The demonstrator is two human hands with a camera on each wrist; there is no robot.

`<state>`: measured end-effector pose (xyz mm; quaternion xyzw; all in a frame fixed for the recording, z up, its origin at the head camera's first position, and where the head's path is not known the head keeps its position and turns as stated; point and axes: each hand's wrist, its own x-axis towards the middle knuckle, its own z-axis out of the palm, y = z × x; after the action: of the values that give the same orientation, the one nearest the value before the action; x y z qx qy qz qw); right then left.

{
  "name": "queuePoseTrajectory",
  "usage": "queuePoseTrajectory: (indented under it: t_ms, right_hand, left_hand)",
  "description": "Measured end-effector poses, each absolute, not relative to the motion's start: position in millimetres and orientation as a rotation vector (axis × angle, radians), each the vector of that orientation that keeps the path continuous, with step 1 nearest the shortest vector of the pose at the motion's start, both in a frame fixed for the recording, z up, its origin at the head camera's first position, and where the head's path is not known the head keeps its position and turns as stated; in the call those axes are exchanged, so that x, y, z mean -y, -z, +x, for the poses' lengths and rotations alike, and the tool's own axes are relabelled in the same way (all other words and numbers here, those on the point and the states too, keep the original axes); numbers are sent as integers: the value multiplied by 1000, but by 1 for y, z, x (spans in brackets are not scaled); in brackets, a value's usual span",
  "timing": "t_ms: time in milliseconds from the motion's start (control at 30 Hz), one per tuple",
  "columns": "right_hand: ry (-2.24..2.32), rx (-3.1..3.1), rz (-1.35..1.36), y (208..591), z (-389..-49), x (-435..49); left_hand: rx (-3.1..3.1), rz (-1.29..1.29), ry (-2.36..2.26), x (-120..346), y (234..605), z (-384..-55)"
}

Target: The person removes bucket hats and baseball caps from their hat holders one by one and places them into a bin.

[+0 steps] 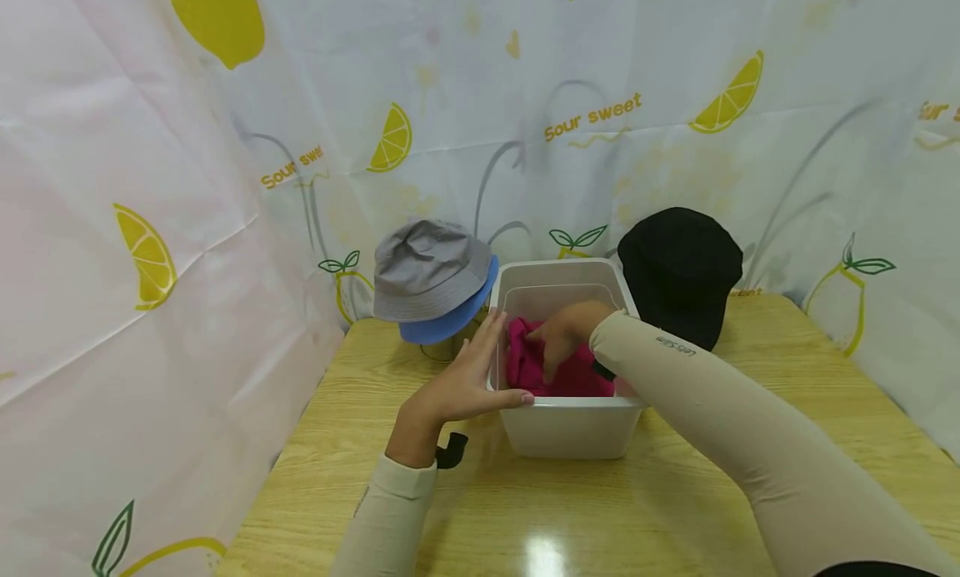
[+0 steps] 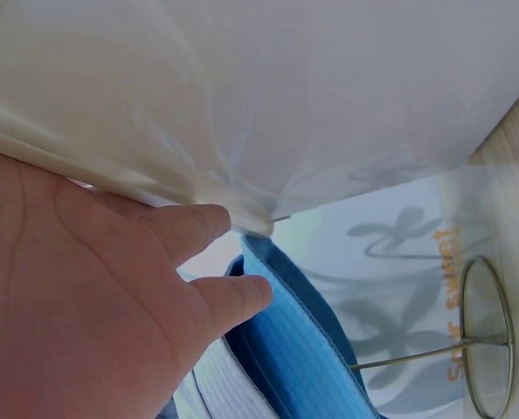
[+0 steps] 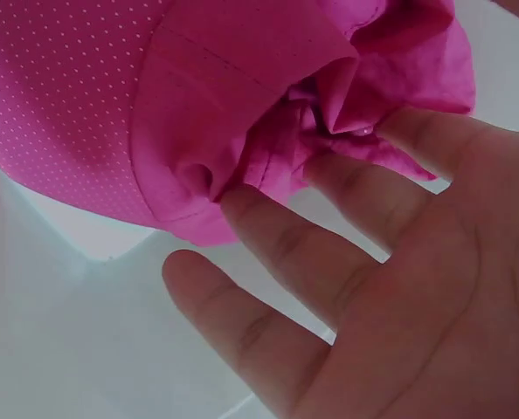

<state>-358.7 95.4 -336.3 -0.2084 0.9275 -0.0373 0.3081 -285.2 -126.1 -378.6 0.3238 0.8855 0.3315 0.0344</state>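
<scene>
A white plastic bin point(image 1: 570, 434) stands on the table. My left hand point(image 1: 467, 381) rests at its near left corner, fingers straight along the left rim and thumb along the front rim. Inside the bin lies a bunched pink cloth item point(image 1: 579, 379), partly dotted with white and stitched along a curved seam. My right hand point(image 1: 566, 333) reaches down into the bin from the right. In the right wrist view its spread, nearly straight fingers point(image 3: 277, 236) touch the folded edge of the pink cloth. The thumb is hidden there.
Left of the bin, a grey bucket hat point(image 1: 427, 268) sits over a blue hat point(image 1: 435, 328) on a wire stand point(image 2: 487, 340). A black hat point(image 1: 678, 256) stands behind right. A lemon-printed curtain point(image 1: 450, 77) closes off the back and left of the wooden table point(image 1: 675, 494).
</scene>
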Motion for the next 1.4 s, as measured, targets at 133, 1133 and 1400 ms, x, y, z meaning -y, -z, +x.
queuePoseTrajectory:
  t_ms: [133, 1133, 1400]
  right_hand:
    - [72, -2399, -566, 339, -359, -94]
    - [267, -2758, -685, 290, -372, -142]
    - [303, -3015, -729, 274, -377, -173]
  left_hand:
    - [-2726, 991, -1018, 126, 379, -285]
    - [-2727, 1005, -1022, 127, 377, -284]
    - [-2721, 996, -1003, 126, 378, -285]
